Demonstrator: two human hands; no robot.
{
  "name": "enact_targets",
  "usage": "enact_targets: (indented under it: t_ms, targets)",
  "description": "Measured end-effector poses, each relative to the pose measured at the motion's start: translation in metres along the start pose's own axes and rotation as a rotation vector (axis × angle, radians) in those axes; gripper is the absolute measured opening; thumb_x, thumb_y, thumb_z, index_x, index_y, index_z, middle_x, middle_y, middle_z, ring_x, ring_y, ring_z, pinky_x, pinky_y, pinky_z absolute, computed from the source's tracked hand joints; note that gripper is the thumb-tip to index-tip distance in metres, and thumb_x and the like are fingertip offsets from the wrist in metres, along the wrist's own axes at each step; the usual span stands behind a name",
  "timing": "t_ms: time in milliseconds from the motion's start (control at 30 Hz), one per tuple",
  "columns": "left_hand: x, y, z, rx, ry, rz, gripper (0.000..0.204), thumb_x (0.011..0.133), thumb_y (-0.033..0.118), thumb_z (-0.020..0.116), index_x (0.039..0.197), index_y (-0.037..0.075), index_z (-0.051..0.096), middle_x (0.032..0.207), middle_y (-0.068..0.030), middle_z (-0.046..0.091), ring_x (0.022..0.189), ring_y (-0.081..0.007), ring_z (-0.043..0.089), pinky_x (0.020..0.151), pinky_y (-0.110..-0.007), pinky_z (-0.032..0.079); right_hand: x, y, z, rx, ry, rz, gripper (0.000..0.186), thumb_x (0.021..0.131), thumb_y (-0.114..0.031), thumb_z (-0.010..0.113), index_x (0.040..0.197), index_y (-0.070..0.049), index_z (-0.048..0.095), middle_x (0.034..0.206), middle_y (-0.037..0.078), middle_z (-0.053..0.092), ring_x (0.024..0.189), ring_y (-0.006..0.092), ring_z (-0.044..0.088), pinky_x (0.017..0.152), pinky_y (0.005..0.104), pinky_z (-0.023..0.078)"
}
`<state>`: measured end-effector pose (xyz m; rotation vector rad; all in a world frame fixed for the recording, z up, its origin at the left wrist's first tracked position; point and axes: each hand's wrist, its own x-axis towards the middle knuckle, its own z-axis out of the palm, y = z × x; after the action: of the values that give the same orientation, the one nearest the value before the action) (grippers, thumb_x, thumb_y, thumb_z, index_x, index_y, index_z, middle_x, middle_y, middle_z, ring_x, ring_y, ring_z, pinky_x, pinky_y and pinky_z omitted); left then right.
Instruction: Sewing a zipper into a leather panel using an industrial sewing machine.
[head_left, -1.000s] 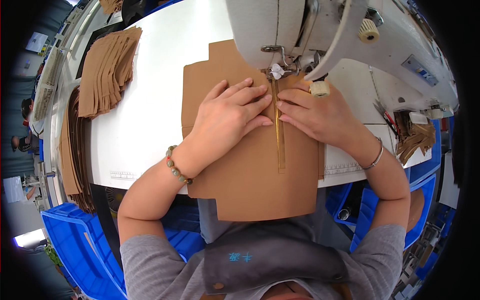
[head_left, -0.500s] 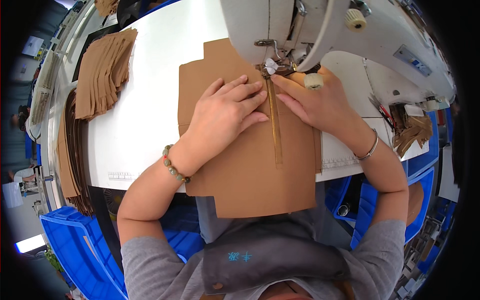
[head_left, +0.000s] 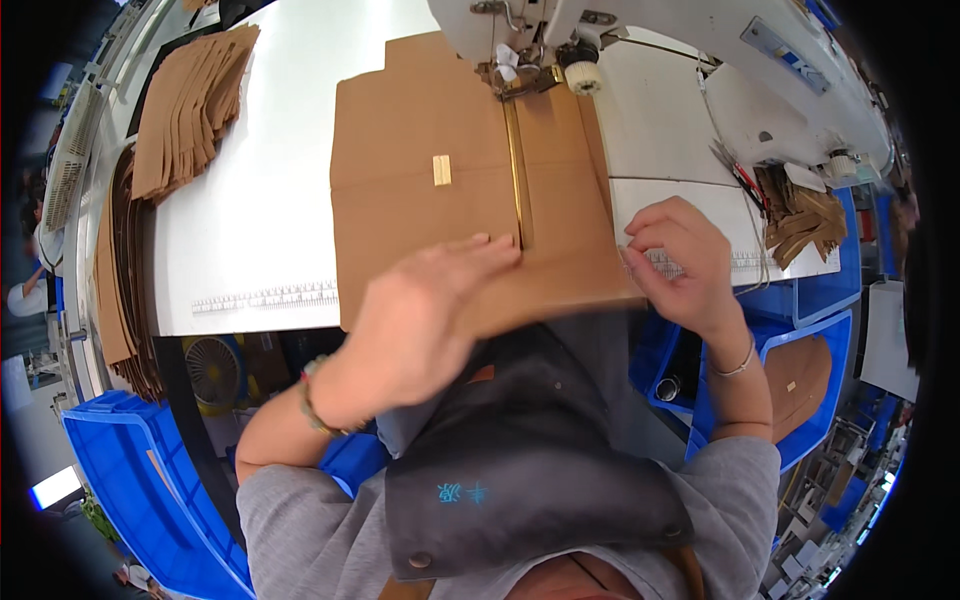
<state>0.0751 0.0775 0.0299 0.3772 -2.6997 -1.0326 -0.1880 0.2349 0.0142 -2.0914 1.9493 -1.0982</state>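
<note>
A brown panel [head_left: 400,215] lies under the white sewing machine [head_left: 530,25], with a gold zipper strip [head_left: 514,170] running down from the presser foot area and a small pale label [head_left: 442,170] left of it. My left hand [head_left: 425,325], blurred, rests on the panel's near part, fingertips stretched toward the zipper's lower end; its thumb is hidden. The panel's near edge is smeared by motion. My right hand [head_left: 680,265] is just off the panel's right edge, fingers loosely curled and apart, with nothing clearly held.
Stacks of brown pieces [head_left: 190,110] stand at the left. Scissors [head_left: 738,175] and brown scraps [head_left: 800,220] lie at the right. A blue bin [head_left: 135,460] is below left; another blue bin [head_left: 820,335] at right holds a brown panel. A fan [head_left: 210,375] sits under the table.
Both hands have left the presser foot area and come down toward me, the right moving off the panel. The panel's near edge has shifted away from me; the label is uncovered.
</note>
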Motion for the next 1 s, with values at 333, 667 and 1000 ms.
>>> enact_targets:
  t_ms: [333,667,1000]
  targets:
    - [0.006,0.01,-0.021,-0.476,0.132,-0.426,0.047,0.112,0.037,0.05,0.115,-0.005,0.07,0.066,-0.0029,0.06,0.047,-0.0088,0.054,0.042,-0.024,0.042,0.013,-0.027,0.055,-0.14,-0.071,-0.296,0.03,0.079,-0.018,0.081,0.104,-0.007,0.07,0.104,0.003,0.066,0.091,0.0235,0.065,0.076,0.0372,0.053]
    - [0.006,0.006,-0.027,-0.588,0.113,-0.568,0.049,0.11,0.04,0.053,0.109,-0.006,0.071,0.066,-0.0021,0.06,0.05,-0.0089,0.056,0.044,-0.024,0.044,0.015,-0.028,0.066,-0.165,0.01,-0.252,0.017,0.076,-0.012,0.08,0.09,-0.008,0.072,0.092,0.0,0.064,0.078,0.0198,0.061,0.064,0.033,0.051]
    - [0.007,0.007,-0.03,-0.579,0.061,-0.569,0.047,0.11,0.036,0.053,0.119,-0.007,0.07,0.067,-0.0044,0.063,0.049,-0.0097,0.056,0.044,-0.025,0.046,0.017,-0.027,0.066,-0.142,0.043,-0.252,0.021,0.072,-0.01,0.081,0.092,-0.009,0.071,0.09,0.0,0.065,0.074,0.0193,0.062,0.057,0.0313,0.05]
